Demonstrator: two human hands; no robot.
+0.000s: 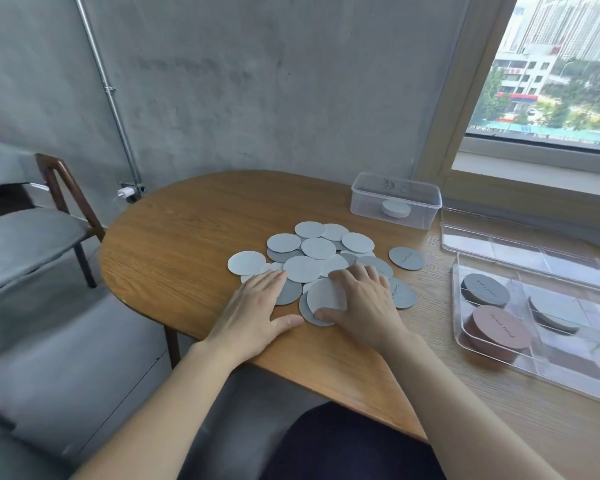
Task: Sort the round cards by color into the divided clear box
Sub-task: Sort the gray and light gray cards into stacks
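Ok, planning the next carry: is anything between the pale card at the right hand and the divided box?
Only one darker grey card lies flat just right of the right hand. Past it the tabletop is bare up to the divided box, which stands open.
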